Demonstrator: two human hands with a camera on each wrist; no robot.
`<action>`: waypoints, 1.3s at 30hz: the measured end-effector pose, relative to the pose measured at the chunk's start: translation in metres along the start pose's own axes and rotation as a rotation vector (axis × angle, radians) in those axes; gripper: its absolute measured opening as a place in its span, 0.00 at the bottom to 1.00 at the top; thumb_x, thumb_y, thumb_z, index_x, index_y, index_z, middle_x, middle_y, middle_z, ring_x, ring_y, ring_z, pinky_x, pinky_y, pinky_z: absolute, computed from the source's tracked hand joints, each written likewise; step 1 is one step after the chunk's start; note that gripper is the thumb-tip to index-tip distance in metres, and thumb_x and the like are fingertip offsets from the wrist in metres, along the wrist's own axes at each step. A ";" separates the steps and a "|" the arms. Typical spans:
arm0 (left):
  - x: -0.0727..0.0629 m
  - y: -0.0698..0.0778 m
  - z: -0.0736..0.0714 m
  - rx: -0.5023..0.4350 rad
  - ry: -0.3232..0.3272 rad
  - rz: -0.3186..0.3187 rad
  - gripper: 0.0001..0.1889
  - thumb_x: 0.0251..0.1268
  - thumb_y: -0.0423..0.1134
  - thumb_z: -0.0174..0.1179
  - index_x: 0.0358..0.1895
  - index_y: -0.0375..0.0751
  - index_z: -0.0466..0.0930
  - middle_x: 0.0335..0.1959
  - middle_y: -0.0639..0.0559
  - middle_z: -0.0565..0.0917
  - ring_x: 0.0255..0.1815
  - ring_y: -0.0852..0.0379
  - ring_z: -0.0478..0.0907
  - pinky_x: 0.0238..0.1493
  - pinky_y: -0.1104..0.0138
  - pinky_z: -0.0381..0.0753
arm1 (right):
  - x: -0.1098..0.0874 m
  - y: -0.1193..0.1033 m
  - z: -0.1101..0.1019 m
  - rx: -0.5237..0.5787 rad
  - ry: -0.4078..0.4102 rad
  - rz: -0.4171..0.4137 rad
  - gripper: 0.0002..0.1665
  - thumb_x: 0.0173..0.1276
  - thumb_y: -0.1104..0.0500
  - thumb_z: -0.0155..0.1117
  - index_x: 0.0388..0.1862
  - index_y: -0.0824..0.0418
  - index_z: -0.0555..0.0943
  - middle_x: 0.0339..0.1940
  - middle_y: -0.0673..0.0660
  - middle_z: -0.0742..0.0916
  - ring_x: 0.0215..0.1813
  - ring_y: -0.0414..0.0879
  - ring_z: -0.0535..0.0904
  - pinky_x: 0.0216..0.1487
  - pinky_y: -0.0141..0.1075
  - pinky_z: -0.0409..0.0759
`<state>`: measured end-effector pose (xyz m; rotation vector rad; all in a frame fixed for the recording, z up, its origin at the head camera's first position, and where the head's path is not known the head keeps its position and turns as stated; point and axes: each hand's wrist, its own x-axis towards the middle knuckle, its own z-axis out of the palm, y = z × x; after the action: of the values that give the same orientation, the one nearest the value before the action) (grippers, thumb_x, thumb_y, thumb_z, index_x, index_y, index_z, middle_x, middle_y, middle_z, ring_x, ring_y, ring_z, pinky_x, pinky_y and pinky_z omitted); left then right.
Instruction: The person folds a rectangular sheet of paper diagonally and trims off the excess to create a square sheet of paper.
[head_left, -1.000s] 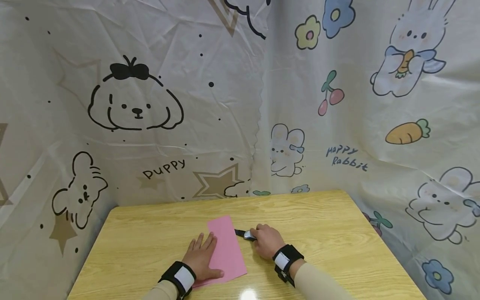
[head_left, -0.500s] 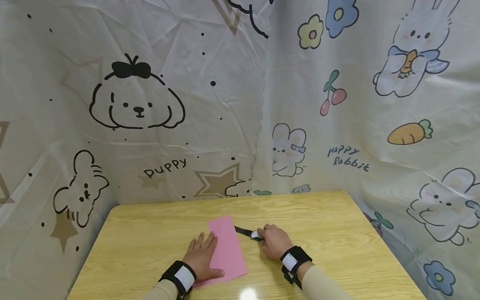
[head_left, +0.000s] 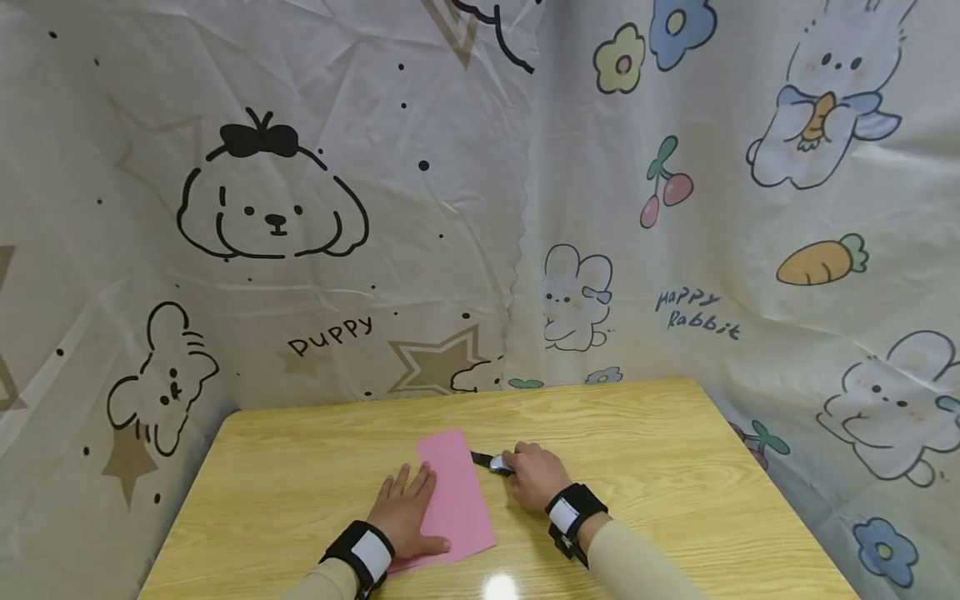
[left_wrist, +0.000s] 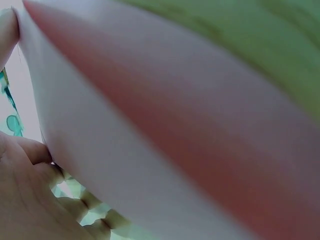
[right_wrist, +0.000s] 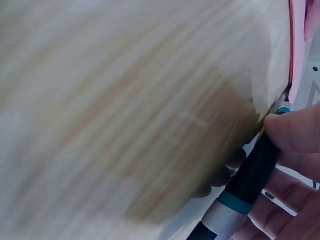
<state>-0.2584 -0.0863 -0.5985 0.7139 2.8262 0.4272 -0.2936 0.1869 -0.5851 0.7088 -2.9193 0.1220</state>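
Observation:
A folded sheet of pink paper lies on the wooden table. My left hand rests spread on its left part, fingers extended and thumb toward the lower edge. Close up in the left wrist view, the paper shows layers standing slightly apart. My right hand grips a knife with a dark blade and a black and silver handle. Its blade meets the paper's right edge, and the tip is hidden there. Fingers and thumb wrap the knife handle in the right wrist view.
Behind the table and along its sides hangs a pale printed cloth with cartoon animals and flowers. Each wrist wears a black strap. The tabletop's back edge runs close to the cloth.
The knife slid right, baring more blade, then came back left to the paper's edge with my right hand. My left hand and the paper stay nearly in place.

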 end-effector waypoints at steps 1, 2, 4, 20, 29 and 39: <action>0.000 0.001 0.000 -0.004 -0.002 -0.002 0.59 0.45 0.73 0.64 0.74 0.34 0.57 0.76 0.38 0.55 0.75 0.31 0.44 0.70 0.38 0.44 | 0.003 -0.001 0.001 -0.004 -0.003 -0.002 0.18 0.60 0.61 0.66 0.51 0.54 0.83 0.33 0.52 0.80 0.32 0.46 0.75 0.29 0.37 0.76; 0.000 0.003 -0.001 -0.011 -0.003 -0.002 0.59 0.45 0.72 0.65 0.74 0.33 0.57 0.76 0.38 0.55 0.75 0.31 0.44 0.70 0.37 0.44 | 0.006 -0.002 0.002 -0.004 -0.006 -0.002 0.18 0.60 0.61 0.66 0.50 0.54 0.83 0.32 0.52 0.80 0.32 0.45 0.75 0.29 0.37 0.76; -0.001 0.004 -0.002 -0.012 -0.011 -0.004 0.59 0.45 0.73 0.64 0.74 0.33 0.56 0.76 0.38 0.54 0.75 0.31 0.44 0.70 0.37 0.44 | 0.009 -0.003 0.004 -0.001 -0.012 -0.005 0.18 0.60 0.60 0.66 0.50 0.54 0.83 0.33 0.51 0.80 0.32 0.45 0.75 0.30 0.37 0.76; 0.003 -0.003 0.000 0.019 0.010 -0.001 0.60 0.45 0.74 0.63 0.75 0.35 0.56 0.77 0.40 0.54 0.75 0.31 0.45 0.70 0.38 0.46 | -0.017 0.019 -0.007 0.034 -0.005 0.025 0.20 0.60 0.62 0.66 0.53 0.56 0.83 0.35 0.53 0.81 0.33 0.46 0.75 0.30 0.38 0.77; 0.001 -0.001 0.001 0.019 0.006 -0.004 0.60 0.44 0.74 0.63 0.75 0.35 0.57 0.76 0.39 0.55 0.75 0.31 0.45 0.69 0.38 0.46 | 0.005 0.000 -0.003 0.017 -0.029 0.031 0.13 0.60 0.61 0.66 0.45 0.55 0.83 0.30 0.51 0.78 0.31 0.46 0.74 0.28 0.37 0.75; 0.002 0.000 0.002 0.037 -0.009 -0.012 0.60 0.44 0.75 0.62 0.75 0.36 0.57 0.77 0.40 0.55 0.75 0.32 0.45 0.70 0.39 0.46 | 0.010 0.002 0.002 0.031 -0.023 0.039 0.14 0.59 0.61 0.65 0.45 0.55 0.84 0.30 0.52 0.78 0.31 0.45 0.74 0.28 0.38 0.75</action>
<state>-0.2598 -0.0846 -0.6008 0.7035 2.8356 0.3700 -0.3037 0.1835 -0.5859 0.6622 -2.9601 0.1647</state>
